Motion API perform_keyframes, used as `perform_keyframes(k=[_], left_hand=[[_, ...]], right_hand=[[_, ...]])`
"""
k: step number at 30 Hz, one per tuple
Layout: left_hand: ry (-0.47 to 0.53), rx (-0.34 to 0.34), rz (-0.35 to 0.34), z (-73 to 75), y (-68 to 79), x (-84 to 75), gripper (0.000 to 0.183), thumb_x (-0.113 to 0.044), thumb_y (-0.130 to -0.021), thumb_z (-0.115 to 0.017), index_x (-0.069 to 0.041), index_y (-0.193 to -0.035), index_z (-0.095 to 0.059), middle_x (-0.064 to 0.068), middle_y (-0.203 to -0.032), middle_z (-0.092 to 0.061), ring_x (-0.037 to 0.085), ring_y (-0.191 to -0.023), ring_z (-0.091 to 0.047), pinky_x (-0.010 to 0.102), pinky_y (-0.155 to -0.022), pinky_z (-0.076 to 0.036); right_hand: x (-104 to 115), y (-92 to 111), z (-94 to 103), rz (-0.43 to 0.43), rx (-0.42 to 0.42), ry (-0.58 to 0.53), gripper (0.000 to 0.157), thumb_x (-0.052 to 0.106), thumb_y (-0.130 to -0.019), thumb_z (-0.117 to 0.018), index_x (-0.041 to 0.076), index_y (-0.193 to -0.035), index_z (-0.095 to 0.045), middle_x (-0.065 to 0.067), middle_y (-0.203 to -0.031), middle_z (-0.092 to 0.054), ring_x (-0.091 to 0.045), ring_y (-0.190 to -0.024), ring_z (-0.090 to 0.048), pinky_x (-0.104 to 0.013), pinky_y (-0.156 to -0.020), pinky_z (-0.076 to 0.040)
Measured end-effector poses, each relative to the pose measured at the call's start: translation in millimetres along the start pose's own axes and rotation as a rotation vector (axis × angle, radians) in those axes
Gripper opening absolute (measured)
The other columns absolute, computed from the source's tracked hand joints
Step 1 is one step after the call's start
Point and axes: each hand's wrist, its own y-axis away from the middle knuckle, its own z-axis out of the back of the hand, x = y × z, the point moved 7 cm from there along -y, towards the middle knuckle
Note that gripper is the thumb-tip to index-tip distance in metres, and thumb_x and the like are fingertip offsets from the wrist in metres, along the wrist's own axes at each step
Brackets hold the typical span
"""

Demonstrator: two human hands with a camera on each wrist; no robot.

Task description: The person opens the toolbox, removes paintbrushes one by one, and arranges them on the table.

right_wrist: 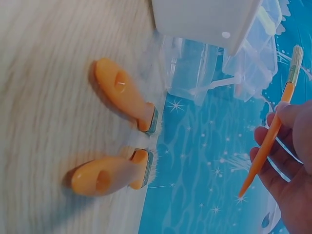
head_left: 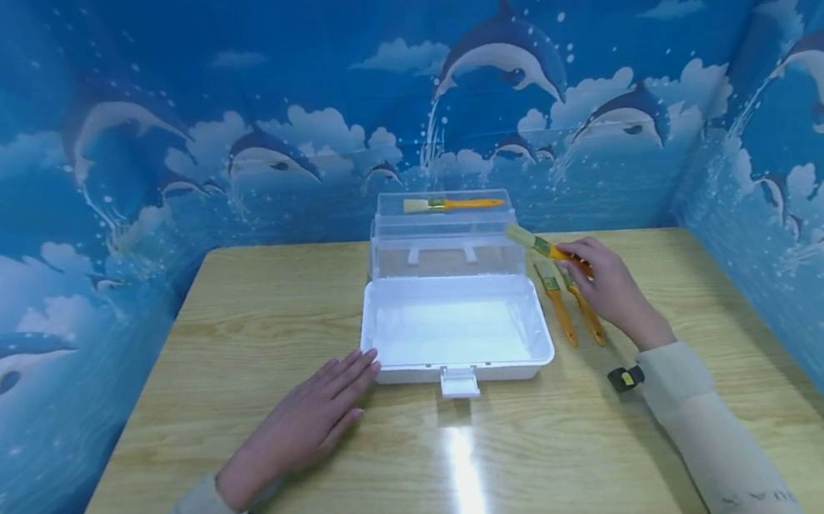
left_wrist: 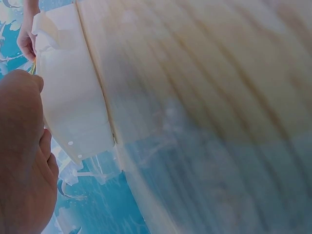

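Note:
A white plastic box (head_left: 456, 319) stands on the table, its clear lid (head_left: 449, 253) tipped back. Fingers fairly straight, my left hand (head_left: 308, 419) lies at the box's front left corner. To the right of the box, my right hand (head_left: 607, 287) pinches a paintbrush (right_wrist: 268, 144) by its orange handle, pale bristles pointing up and toward the lid. Below that hand, two more brushes lie on the table: one brush (head_left: 557, 309) close to the box and another brush (head_left: 588, 314) beside it. A further brush (head_left: 474, 203) lies across the lid.
An open white latch (head_left: 459, 382) juts from the box's front. The wooden table (head_left: 274, 305) is backed and flanked by blue dolphin-print sheeting (head_left: 325, 73). Dark wrist devices (head_left: 624, 379) show at both cuffs.

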Motion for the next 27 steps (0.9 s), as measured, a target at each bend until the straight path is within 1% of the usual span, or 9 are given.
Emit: perform_keyframes(k=[7, 13, 18, 27], left_hand=[[0.005, 0.006, 0.005, 0.4, 0.1, 0.2, 0.063, -0.029, -0.107, -0.050, -0.010, -0.162, -0.025, 0.005, -0.170, -0.020, 0.024, -0.155, -0.023, 0.045, -0.127, -0.023], [0.000, -0.012, -0.008, 1.1, 0.1, -0.5, 0.063, -0.028, -0.106, -0.052, -0.009, -0.161, -0.027, 0.006, -0.169, -0.022, 0.024, -0.155, -0.024, 0.045, -0.126, -0.024], [-0.005, -0.020, -0.011, 1.4, 0.2, -0.8, 0.064, -0.028, -0.106, -0.052, -0.009, -0.161, -0.027, 0.006, -0.169, -0.022, 0.025, -0.155, -0.025, 0.044, -0.126, -0.024], [-0.008, 0.006, 0.002, 0.6, -0.1, -0.7, 0.063, -0.029, -0.107, -0.050, -0.010, -0.161, -0.026, 0.006, -0.170, -0.021, 0.024, -0.155, -0.023, 0.044, -0.127, -0.023]], right_hand=[[-3, 3, 0.0, -0.027, 0.004, 0.002, 0.031, 0.002, -0.103, -0.057, -0.002, -0.133, -0.061, -0.019, -0.118, -0.062, -0.031, -0.101, -0.063, -0.051, -0.083, -0.061], [-5, 6, 0.6, -0.039, 0.002, 0.015, 0.031, 0.001, -0.103, -0.056, -0.003, -0.133, -0.061, -0.019, -0.118, -0.062, -0.031, -0.101, -0.063, -0.050, -0.081, -0.061], [-8, 9, 0.3, -0.058, 0.009, 0.017, 0.031, 0.002, -0.103, -0.055, -0.003, -0.134, -0.060, -0.020, -0.121, -0.061, -0.033, -0.103, -0.063, -0.052, -0.083, -0.061], [-15, 14, 1.5, -0.069, 0.002, 0.010, 0.032, 0.005, -0.104, -0.055, -0.003, -0.135, -0.060, -0.021, -0.121, -0.062, -0.033, -0.103, -0.063, -0.052, -0.083, -0.060]])
